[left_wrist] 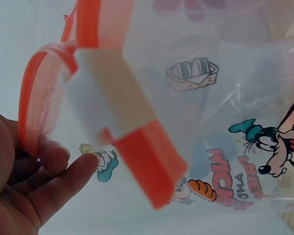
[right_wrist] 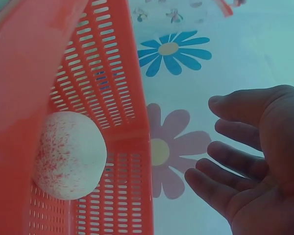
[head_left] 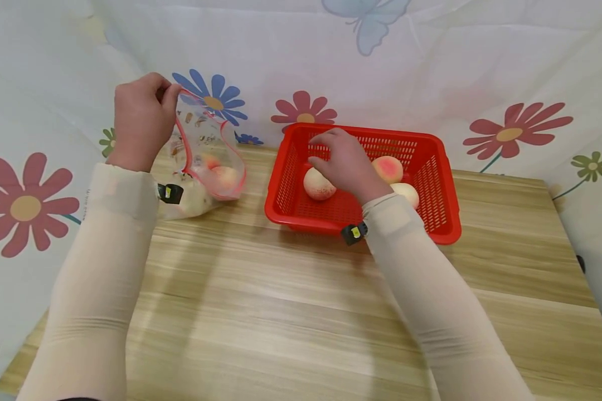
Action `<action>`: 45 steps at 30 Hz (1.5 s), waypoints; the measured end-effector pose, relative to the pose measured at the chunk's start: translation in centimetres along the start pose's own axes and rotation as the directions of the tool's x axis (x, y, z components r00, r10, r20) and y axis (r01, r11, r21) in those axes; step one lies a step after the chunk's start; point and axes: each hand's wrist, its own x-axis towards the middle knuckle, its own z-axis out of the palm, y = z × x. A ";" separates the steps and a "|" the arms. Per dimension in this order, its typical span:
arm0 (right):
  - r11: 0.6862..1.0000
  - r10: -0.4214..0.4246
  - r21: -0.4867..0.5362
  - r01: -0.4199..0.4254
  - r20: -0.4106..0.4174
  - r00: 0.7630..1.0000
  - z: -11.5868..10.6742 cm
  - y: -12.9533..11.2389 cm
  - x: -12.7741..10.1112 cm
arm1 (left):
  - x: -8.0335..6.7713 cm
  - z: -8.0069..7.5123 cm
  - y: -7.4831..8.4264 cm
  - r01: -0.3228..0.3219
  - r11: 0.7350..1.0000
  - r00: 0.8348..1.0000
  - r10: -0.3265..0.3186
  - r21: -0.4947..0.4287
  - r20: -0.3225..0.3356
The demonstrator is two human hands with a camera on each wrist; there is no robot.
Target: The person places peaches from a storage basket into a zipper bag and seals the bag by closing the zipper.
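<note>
Head view shows us work partly done: peaches sit in both containers. The left hand [head_left: 140, 120] pinches the red rim of a clear zip-top plastic bag printed with cartoon figures [head_left: 205, 167], holding its mouth open above the pale wooden worktop [head_left: 291, 312]. We see at least two round pink-and-cream peaches in the bag [head_left: 223, 175], though the film blurs the count.

We find the right hand [head_left: 343, 161] inside a red slotted plastic basket [head_left: 443, 223], just right of the bag. Its grip is released: the right wrist view shows fingers [right_wrist: 235, 161] spread and relaxed, holding nothing. A speckled cream peach [head_left: 317, 185] lies just beside that hand; whether they touch we cannot tell. Two more peaches remain in the basket, a pinker one [head_left: 388, 168] behind the wrist and a pale one [head_left: 407, 193] partly hidden by the sleeve.

We judge three peaches are left to move. Left wrist view confirms the fingertips [left_wrist: 54, 164] gripping the bag's rim.
</note>
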 end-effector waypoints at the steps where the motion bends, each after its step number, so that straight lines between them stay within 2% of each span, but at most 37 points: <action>1: 1.000 0.003 -0.002 -0.003 0.001 1.000 0.0 0.0 0.0 | 0.1 -0.1 -0.2 0.013 1.000 1.000 -0.013 0.011 -0.006; 8: 1.000 0.028 -0.004 -0.028 0.017 0.999 0.1 0.3 0.2 | 0.6 -1.1 -1.7 0.086 0.995 0.996 -0.085 0.058 -0.026; 12: 1.000 0.027 -0.004 -0.026 0.018 0.999 0.2 0.4 0.3 | 0.8 -1.6 -2.0 0.082 0.994 0.995 -0.078 0.072 -0.061; 14: 1.000 0.029 -0.006 -0.029 0.018 0.999 0.1 0.4 0.3 | 0.9 -1.8 -1.9 0.065 0.995 0.996 -0.061 0.072 -0.066; 18: 0.999 0.044 -0.008 -0.043 0.027 0.999 0.1 0.6 0.4 | 0.6 -1.4 -1.2 -0.019 0.998 0.999 0.021 0.058 -0.041; 22: 0.999 0.047 -0.005 -0.046 0.035 0.998 0.0 0.7 0.5 | 0.0 -0.4 0.4 -0.103 0.994 0.995 0.103 0.026 0.019; 26: 0.999 0.049 -0.009 -0.049 0.041 0.998 0.0 0.9 0.7 | -0.5 0.8 2.1 -0.172 0.985 0.984 0.171 0.002 0.049; 31: 0.998 0.060 -0.010 -0.060 0.069 0.996 -0.1 1.1 0.9 | -1.0 1.7 3.2 -0.217 0.976 0.974 0.217 -0.004 0.072; 38: 0.997 0.073 -0.011 -0.072 0.109 0.991 0.1 1.7 1.1 | -1.7 2.5 3.4 -0.223 0.975 0.967 0.224 -0.020 0.121; 45: 0.995 0.092 0.009 -0.095 0.157 0.983 0.2 1.9 1.5 | -2.5 3.9 3.7 -0.287 0.958 0.945 0.285 -0.009 0.162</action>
